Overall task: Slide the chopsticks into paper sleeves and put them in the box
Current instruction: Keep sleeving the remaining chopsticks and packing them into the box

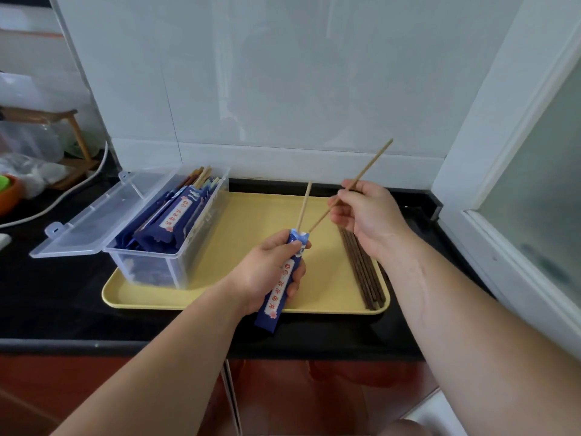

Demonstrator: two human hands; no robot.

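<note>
Black counter (47,297), white tiled wall (283,73), yellow tray (245,297).

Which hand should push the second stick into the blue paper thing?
Probably the right hand. It already pinches the loose light wooden chopstick, whose lower tip sits at the mouth of the blue paper sleeve. The left hand is busy gripping that sleeve, with one chopstick already in.

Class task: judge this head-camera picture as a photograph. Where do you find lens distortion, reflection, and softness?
Head view: wide-angle bending bows the window frame and tray edges; the glossy wall tiles carry a dim reflection; the clutter at far left looks soft; light is even, with faint shadows under both hands.
</note>
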